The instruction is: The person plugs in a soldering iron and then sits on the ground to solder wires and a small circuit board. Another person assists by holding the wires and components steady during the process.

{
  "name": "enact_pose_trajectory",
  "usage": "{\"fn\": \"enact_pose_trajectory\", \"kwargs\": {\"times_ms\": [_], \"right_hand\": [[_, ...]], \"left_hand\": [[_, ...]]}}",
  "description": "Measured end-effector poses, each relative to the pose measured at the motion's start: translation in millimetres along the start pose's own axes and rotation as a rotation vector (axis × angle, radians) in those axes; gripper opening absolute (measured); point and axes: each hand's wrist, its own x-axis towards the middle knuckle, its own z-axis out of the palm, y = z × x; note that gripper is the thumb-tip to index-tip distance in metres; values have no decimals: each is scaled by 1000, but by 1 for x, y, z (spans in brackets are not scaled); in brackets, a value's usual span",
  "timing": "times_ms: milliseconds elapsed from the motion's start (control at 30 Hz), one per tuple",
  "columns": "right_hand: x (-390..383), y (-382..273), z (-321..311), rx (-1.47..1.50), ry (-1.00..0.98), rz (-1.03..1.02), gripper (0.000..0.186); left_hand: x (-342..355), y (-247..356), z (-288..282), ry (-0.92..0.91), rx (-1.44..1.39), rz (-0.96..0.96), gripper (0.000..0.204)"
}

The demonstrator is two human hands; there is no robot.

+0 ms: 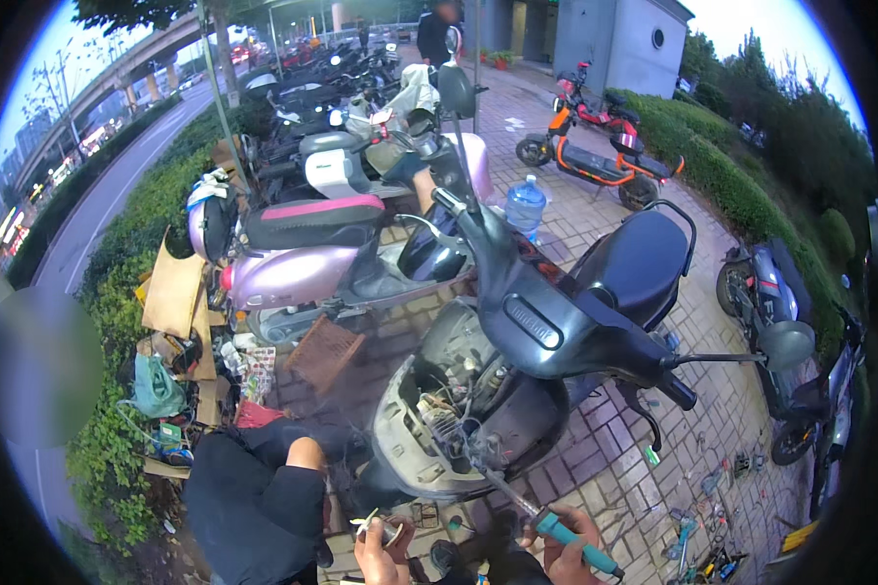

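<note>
Near the bottom centre, my left hand (381, 556) grips a small silvery item (384, 529) with pale strands, too small to name. My right hand (571, 546) is wrapped round a teal-handled soldering iron (556, 529), whose metal shaft points up-left at the dark scooter's opened front housing (405, 453), where wires and metal parts (439, 414) show. Above the housing, the scooter's dark handlebar cover (527, 307) leans across, with a mirror on a stalk to the right.
A person in black shorts (244, 517) is low beside me at left. Around stand a pink scooter (293, 278), an orange scooter (595, 166), a water jug (523, 210), cardboard and bags (171, 292), and scattered tools (697, 536) on the paving. A hedge (117, 448) borders the left.
</note>
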Motion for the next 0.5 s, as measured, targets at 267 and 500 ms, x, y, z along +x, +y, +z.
{"fn": "enact_pose_trajectory", "kwargs": {"times_ms": [267,500], "right_hand": [[-1,-16,27,-237,-123,-125,54],[-7,-19,43,-104,-152,-255,40]], "left_hand": [[-12,1,-36,-28,-80,36,21],[-23,-9,-53,-175,-221,54,37]]}}
